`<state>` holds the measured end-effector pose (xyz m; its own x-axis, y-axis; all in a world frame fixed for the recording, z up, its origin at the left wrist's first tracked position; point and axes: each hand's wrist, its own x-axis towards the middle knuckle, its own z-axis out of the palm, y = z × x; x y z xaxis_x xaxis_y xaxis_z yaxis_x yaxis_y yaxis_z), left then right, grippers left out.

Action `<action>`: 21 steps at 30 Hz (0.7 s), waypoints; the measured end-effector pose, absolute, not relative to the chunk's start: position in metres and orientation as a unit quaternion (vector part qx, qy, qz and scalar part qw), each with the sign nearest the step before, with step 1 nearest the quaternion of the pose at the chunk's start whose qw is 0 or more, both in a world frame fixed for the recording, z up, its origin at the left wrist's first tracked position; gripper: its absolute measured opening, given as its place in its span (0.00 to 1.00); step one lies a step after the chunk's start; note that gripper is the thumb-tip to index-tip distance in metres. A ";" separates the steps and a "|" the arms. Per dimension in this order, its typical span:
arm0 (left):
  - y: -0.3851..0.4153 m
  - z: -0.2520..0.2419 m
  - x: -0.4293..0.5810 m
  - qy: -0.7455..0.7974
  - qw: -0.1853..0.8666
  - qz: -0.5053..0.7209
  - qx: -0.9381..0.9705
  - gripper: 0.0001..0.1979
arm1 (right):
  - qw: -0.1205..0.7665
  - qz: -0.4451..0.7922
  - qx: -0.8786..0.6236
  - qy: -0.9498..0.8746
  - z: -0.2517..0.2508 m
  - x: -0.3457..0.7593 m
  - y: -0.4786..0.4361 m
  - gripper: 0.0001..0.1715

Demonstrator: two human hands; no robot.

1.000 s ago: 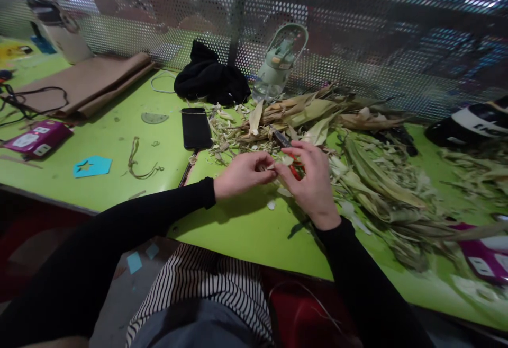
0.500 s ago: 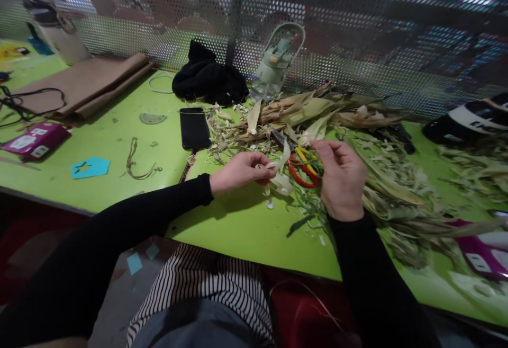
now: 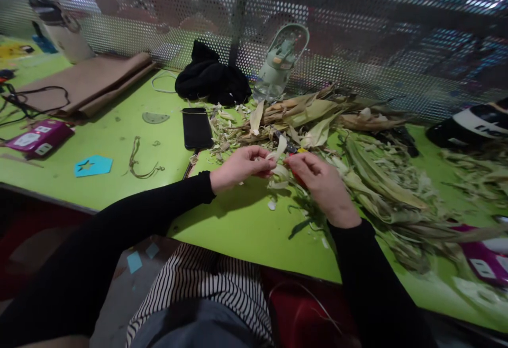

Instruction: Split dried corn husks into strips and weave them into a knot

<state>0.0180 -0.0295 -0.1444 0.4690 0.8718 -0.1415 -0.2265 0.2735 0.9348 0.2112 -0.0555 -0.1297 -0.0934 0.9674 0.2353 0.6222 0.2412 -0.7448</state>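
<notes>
Head view: left hand (image 3: 238,169), right hand (image 3: 322,186) pinch husk (image 3: 278,153); scissors (image 3: 299,179) seemingly half-hidden.

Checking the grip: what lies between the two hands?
In the head view, a pale husk strip spans the gap, pinched by the left hand and the right hand.

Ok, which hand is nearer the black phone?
Left. The left hand, pinching a husk strip, is just right of the black phone; the right hand is farther right, across the strip.
</notes>
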 end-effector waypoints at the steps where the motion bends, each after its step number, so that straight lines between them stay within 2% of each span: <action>1: -0.029 -0.143 0.017 0.348 0.714 0.392 0.465 0.08 | 0.337 0.245 -0.556 -0.719 -0.129 0.210 -0.057 0.20; 3: -0.029 -0.141 0.016 0.355 0.699 0.404 0.472 0.08 | 0.318 0.237 -0.535 -0.746 -0.129 0.208 -0.057 0.18; 11: -0.029 -0.140 0.017 0.370 0.655 0.373 0.544 0.06 | 0.382 0.163 -0.490 -0.766 -0.135 0.212 -0.054 0.08; 16: -0.031 -0.137 0.014 0.388 0.612 0.366 0.584 0.05 | 0.373 0.126 -0.490 -0.778 -0.133 0.212 -0.055 0.07; 21: -0.031 -0.137 0.013 0.389 0.601 0.388 0.581 0.07 | 0.339 0.255 -0.519 -0.742 -0.134 0.212 -0.055 0.11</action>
